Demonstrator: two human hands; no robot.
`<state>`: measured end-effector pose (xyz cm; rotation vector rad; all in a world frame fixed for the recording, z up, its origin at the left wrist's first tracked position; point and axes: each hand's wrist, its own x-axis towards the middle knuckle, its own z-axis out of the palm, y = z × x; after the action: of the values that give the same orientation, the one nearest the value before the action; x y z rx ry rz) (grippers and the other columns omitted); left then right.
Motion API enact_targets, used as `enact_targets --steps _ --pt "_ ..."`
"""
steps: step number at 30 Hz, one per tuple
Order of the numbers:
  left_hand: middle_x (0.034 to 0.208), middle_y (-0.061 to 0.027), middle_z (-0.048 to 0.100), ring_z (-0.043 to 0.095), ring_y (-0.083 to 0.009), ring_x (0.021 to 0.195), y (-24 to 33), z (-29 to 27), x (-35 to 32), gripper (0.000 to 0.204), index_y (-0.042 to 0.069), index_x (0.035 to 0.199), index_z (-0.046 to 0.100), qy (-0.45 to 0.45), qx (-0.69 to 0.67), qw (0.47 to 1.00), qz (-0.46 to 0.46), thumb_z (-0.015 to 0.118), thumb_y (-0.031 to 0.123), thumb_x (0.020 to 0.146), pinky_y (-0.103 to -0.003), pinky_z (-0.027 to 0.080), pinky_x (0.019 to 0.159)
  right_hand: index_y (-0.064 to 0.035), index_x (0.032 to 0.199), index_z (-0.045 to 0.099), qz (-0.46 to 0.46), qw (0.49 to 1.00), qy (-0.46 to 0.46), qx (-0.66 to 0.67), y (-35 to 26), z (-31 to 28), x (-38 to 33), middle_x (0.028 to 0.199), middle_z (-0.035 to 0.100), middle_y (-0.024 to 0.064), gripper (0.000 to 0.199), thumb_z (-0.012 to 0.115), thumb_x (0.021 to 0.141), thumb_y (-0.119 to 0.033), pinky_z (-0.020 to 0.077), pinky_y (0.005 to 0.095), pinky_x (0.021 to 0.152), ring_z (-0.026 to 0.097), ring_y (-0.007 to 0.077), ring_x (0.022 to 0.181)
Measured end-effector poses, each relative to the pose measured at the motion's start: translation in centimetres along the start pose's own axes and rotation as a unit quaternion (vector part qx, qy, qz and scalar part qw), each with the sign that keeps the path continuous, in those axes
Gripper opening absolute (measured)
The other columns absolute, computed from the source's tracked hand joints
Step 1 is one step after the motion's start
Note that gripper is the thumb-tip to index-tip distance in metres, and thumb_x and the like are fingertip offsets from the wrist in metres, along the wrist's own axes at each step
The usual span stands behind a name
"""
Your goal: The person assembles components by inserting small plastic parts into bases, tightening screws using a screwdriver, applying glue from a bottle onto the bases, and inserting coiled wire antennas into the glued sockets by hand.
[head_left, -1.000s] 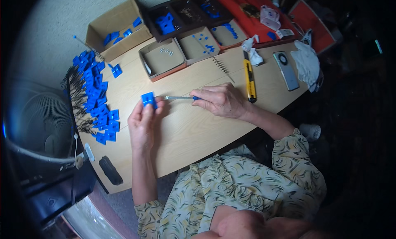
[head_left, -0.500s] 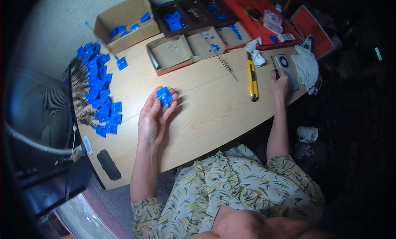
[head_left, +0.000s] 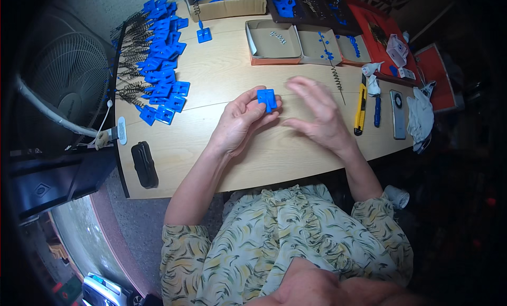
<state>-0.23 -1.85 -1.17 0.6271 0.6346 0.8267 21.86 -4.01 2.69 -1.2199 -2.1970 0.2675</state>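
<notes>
A white fan [head_left: 71, 79] stands left of the pale wooden desk [head_left: 222, 147], where a heap of blue plastic clips [head_left: 161, 47] with wire springs lies. The left hand [head_left: 240, 121] has its grip clamped on one blue clip [head_left: 267, 100] above the desk's middle. Behind, an open cardboard box [head_left: 272, 42] holds small screws. The right hand [head_left: 319, 118] hovers empty, fingers apart, beside a yellow utility knife [head_left: 360, 102].
</notes>
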Motion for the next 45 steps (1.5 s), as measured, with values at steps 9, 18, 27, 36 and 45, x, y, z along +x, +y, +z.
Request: enact_targets --steps 9,18,27,36,45 --pt "0.119 -0.0123 0.066 0.065 -0.0134 0.107 -1.9 -0.5 0.7 0.041 -0.007 0.143 0.045 0.021 0.061 0.998 0.010 0.053 0.005 0.104 -0.027 0.055 0.095 0.0037 0.113 0.066 -0.139 0.987 -0.023 0.074 2.3 3.8 1.5 0.107 0.066 0.0157 0.049 0.086 0.072 -0.016 0.0562 0.0405 0.080 0.066 0.0320 0.095" --pt "0.117 -0.0126 0.066 0.065 -0.0130 0.107 -2.6 -0.2 1.1 0.037 -0.010 0.141 0.045 0.023 0.096 0.994 0.052 0.048 -0.001 0.105 -0.025 0.055 0.095 0.0055 0.105 0.064 -0.220 0.975 0.008 0.026 3.3 4.6 2.1 0.099 0.064 0.0168 0.039 0.083 0.074 -0.010 0.0571 0.0397 0.073 0.066 0.0318 0.088" --pt "0.129 -0.0150 0.061 0.063 -0.0176 0.117 -2.3 -0.1 1.4 0.045 -0.010 0.147 0.039 0.006 0.117 0.992 0.050 0.051 0.001 0.105 -0.030 0.054 0.105 0.0038 0.091 0.069 0.004 0.971 -0.036 0.236 3.8 4.5 2.8 0.088 0.062 0.0113 0.009 0.071 0.090 -0.005 0.0509 0.0333 0.068 0.062 0.0243 0.078" --pt "0.103 -0.0122 0.071 0.069 -0.0117 0.092 0.1 0.7 1.2 0.056 -0.008 0.146 0.044 0.057 0.243 0.968 -0.022 0.067 0.006 0.097 -0.025 0.058 0.076 0.0031 0.091 0.070 -0.008 0.982 0.008 0.186 5.1 4.5 3.0 0.088 0.062 0.0105 0.009 0.072 0.091 -0.006 0.0507 0.0353 0.069 0.062 0.0245 0.079" --pt "0.107 -0.0125 0.067 0.067 -0.0200 0.080 0.2 -0.2 1.6 0.057 0.005 0.126 0.070 0.092 0.576 0.772 0.252 0.090 0.019 0.074 -0.034 0.058 0.071 0.0023 0.107 0.069 -0.036 0.980 -0.054 0.190 5.9 4.0 2.4 0.108 0.064 0.0113 0.027 0.079 0.083 -0.006 0.0538 0.0340 0.088 0.063 0.0232 0.101"
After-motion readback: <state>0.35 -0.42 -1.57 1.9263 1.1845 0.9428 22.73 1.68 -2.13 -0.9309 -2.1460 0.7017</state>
